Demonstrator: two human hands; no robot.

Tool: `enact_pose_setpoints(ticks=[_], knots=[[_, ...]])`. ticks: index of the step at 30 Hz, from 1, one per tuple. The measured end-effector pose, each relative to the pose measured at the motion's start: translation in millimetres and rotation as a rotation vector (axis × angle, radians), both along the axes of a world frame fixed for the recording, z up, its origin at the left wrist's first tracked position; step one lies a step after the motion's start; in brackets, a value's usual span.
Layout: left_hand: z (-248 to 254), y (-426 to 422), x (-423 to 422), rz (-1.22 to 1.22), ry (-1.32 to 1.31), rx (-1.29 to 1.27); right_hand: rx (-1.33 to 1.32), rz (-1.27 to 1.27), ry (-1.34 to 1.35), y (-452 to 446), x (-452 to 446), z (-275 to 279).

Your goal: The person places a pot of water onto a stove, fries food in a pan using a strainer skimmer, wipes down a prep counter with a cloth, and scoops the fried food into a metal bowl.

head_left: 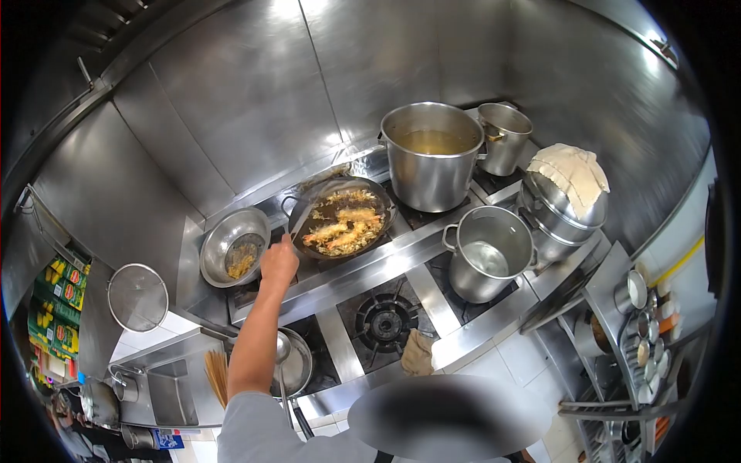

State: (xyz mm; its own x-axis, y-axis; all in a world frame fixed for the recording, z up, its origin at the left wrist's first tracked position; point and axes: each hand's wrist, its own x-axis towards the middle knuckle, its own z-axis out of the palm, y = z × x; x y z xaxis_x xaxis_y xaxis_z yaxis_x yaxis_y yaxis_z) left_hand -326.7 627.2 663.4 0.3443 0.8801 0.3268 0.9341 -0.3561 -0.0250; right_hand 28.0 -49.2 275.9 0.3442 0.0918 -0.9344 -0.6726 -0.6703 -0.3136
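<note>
From where I stand, the left hand (279,263) is closed around an apparent spatula (302,217) (the right hand I cannot see), and battered pieces (358,217) in the wok (328,211), at its two o'clock, could break if shoved abruptly.

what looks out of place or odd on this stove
The crumpled cloth at the stove's front edge looks a bit out of place: it lies close to the bare burner, where fabric could scorch if lit. I see no flame there now.
</note>
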Motion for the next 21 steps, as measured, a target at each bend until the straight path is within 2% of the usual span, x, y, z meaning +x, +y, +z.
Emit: enact_pose_setpoints(ticks=[3,4,6,7,11,15,17,18,21], knots=[[9,17,15,-0.013,0.029,0.029,0.044,-0.033,0.004,27,-7,67],[8,27,20,-0.037,0.067,0.048,0.044,-0.028,0.002,24,-1,57],[4,44,31,-0.081,0.131,0.063,0.184,0.398,-0.143,22,11,49],[3,52,35,-0.13,0.199,0.08,0.183,0.398,-0.148,24,14,49],[9,70,42,-0.233,0.33,0.108,0.116,0.05,-0.122,46,17,58],[5,92,32,-0.281,0.403,0.125,0.119,0.029,-0.135,49,6,67],[3,99,28,-0.257,0.418,0.119,0.072,0.22,-0.185,44,-4,74],[3,101,26,-0.229,0.428,0.114,0.193,0.287,-0.201,29,-6,52],[4,105,17,-0.191,0.435,0.116,0.128,0.177,-0.122,-2,-16,18]])
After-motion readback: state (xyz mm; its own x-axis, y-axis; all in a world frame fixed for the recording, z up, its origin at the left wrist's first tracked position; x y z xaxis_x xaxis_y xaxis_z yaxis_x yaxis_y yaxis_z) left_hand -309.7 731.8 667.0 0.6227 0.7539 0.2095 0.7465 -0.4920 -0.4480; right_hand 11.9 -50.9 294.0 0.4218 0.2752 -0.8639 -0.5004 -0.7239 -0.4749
